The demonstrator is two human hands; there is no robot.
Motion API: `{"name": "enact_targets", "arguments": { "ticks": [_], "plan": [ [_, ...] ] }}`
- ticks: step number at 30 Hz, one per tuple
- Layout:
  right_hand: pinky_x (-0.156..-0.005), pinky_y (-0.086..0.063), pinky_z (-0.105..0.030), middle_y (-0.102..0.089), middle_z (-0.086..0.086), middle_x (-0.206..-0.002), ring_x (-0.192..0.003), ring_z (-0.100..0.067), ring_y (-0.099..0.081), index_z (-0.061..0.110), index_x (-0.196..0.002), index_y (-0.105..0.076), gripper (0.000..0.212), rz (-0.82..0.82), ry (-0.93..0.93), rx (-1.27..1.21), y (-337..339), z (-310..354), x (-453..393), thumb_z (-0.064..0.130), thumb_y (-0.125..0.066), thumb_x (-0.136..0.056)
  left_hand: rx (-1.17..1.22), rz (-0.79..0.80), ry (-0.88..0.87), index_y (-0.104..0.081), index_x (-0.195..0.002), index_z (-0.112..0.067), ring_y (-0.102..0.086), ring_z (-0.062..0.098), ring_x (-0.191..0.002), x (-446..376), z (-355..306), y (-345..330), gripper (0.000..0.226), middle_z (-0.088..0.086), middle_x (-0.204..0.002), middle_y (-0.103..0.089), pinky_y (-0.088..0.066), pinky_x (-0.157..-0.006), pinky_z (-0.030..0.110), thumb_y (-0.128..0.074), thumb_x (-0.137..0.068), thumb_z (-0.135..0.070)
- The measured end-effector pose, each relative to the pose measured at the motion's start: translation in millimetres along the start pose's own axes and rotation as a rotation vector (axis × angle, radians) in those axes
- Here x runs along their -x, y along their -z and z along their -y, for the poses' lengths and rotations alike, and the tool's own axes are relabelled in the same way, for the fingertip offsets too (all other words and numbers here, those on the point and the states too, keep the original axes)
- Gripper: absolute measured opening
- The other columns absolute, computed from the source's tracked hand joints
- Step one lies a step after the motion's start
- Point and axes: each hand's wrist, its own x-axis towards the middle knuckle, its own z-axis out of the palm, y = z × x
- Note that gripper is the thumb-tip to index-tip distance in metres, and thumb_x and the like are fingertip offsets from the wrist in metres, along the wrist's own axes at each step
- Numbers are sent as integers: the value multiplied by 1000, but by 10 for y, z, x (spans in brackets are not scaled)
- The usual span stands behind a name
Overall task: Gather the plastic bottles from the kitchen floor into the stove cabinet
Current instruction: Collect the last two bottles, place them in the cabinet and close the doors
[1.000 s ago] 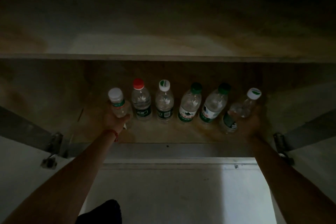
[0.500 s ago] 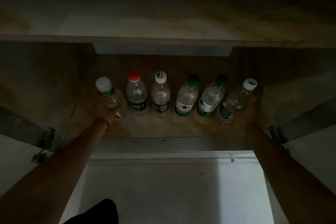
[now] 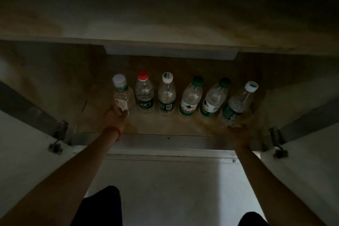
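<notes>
Both hands (image 3: 115,116) at end bottles (image 3: 123,95); fingers lost in gloom.

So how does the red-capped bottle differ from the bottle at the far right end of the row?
The red-capped bottle has a red cap; the far-right bottle has a white one. The red-capped bottle stands free of both hands, while the far-right bottle has the right hand at its base. Both are clear plastic with dark labels.
</notes>
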Motion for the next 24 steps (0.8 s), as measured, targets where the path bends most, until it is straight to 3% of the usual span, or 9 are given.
{"name": "enact_targets", "arguments": {
  "ticks": [2, 4, 6, 10, 12, 15, 20, 24],
  "plan": [
    [-91, -39, -36, -59, -28, -119, -113, -38, -54, -12, -112, -54, 32, 7, -10, 22, -59, -32, 105, 7, -57, -87, -90, 122, -3, -58, -110, 2, -58, 38, -108, 133, 17, 15, 35, 25, -118, -61, -45, -89, 37, -57, -86, -23],
    [-90, -40, -35, -61, -24, -117, -112, -37, -54, -9, -112, -57, 31, 111, -22, 81, -82, 0, 191, 11, -57, -88, -228, 341, -85, -62, -106, -1, -58, 33, -107, 228, -20, 23, 32, 21, -116, -63, -45, -90, 36, -55, -88, -26],
    [-80, -39, -34, -61, -18, -102, -98, -34, -57, -3, -107, -61, 29, 228, -20, 127, -44, 52, 251, 19, -57, -88, -284, 495, -177, -62, -103, -1, -58, 30, -105, 318, -72, 29, 29, 18, -114, -64, -44, -89, 34, -54, -88, -24],
    [-64, -34, -29, -52, -9, -69, -63, -19, -48, 6, -74, -63, 17, 443, -81, 170, 83, 132, 523, 17, -57, -87, -306, 601, -234, -63, -107, -4, -58, 25, -108, 604, -224, 147, 25, 13, -116, -65, -42, -87, 24, -53, -88, -17],
    [-59, -34, -27, -51, -7, -64, -61, -17, -46, 5, -80, -66, 17, 510, -156, 196, 200, 188, 719, 20, -61, -85, -327, 673, -223, -65, -106, -3, -59, 25, -108, 795, -296, 263, 26, 13, -115, -66, -42, -85, 22, -52, -88, -16],
    [-69, -35, -31, -54, -11, -80, -78, -23, -50, -9, -105, -62, 36, 509, -173, 202, 388, 286, 991, 21, -61, -85, -331, 743, -172, -66, -106, -3, -60, 24, -108, 1096, -403, 475, 27, 12, -114, -67, -43, -88, 25, -51, -90, -20],
    [-96, -42, -34, -60, -16, -126, -116, -33, -55, 6, -124, -56, 43, 604, -241, 259, 703, 501, 1524, 28, -58, -87, -316, 767, -131, -67, -106, -6, -60, 22, -108, 1484, -572, 952, 28, 10, -116, -67, -42, -89, 22, -52, -89, -23],
    [-95, -42, -31, -61, -14, -126, -115, -30, -56, 6, -122, -57, 41, 634, -254, 294, 985, 700, 2058, 28, -57, -88, -307, 769, -44, -65, -109, -5, -59, 22, -112, 1793, -686, 1479, 28, 11, -119, -66, -42, -94, 23, -54, -89, -22]
  ]
}}
